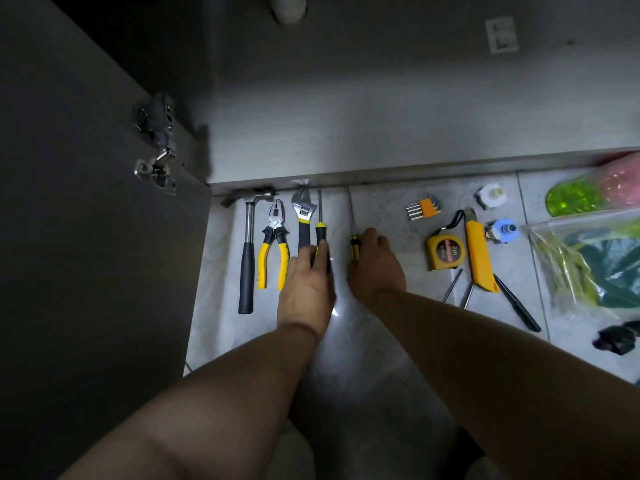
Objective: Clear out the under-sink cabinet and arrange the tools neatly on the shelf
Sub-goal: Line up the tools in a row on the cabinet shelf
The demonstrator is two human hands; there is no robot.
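Note:
A row of tools lies on the tiled floor before the open cabinet: a hammer (247, 251), yellow-handled pliers (273, 247), an adjustable wrench (303, 216) and a black-and-yellow screwdriver (320, 223). My left hand (306, 282) rests on the wrench and screwdriver handles, fingers laid over them. A second, thinner screwdriver (353, 237) lies just to the right, and my right hand (375, 268) grips its yellow-and-black handle. The cabinet floor (381, 116) behind the tools holds nothing visible.
Right of my hands lie a hex key set (424, 207), a yellow tape measure (445, 252), a yellow utility knife (478, 251), thin metal rods (453, 289), small fittings (490, 195) and plastic bags (595, 258). The open cabinet door (86, 220) stands at the left.

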